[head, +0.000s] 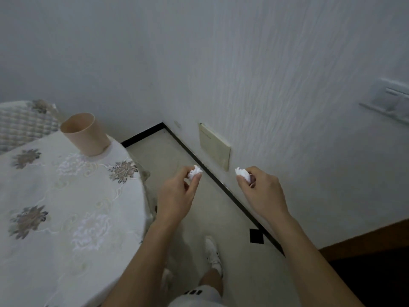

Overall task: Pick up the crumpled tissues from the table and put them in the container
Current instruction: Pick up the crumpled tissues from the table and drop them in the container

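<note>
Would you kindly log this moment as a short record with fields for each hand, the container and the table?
left hand: pinches a crumpled tissue over the floor
right hand: pinches a second tissue near the wall
container: beige, open-topped, standing at the table's far edge
table: round, floral cloth
progress: neither tissue in the container yet

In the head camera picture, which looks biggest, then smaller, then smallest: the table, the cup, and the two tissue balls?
1. Table, biggest by far.
2. Beige cup.
3. Left tissue, in the left hand, and right tissue, in the right hand: alike, so tied.
</note>
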Available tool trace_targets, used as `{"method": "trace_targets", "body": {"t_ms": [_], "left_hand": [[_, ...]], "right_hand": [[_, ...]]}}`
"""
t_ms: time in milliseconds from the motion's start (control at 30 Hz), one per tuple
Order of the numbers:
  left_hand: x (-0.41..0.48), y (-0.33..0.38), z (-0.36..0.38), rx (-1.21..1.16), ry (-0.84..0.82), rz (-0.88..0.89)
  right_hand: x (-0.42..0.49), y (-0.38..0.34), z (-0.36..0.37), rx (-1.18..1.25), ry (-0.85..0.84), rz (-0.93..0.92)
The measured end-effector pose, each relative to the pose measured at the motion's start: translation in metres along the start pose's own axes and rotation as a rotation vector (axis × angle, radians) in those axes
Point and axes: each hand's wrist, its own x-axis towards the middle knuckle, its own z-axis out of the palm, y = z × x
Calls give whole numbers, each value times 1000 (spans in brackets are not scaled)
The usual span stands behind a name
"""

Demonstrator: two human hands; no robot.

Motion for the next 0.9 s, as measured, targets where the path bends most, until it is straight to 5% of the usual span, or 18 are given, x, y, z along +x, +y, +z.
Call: {"method": "trace_targets", "body": {"t_ms": [400, 900], "left_hand": [[198, -55, 25, 22, 142, -76], [330, -129, -5, 81, 296, -287]], "right_hand": [[234, -39, 67, -41, -114, -184], [395, -99, 190, 16, -335, -310]]}}
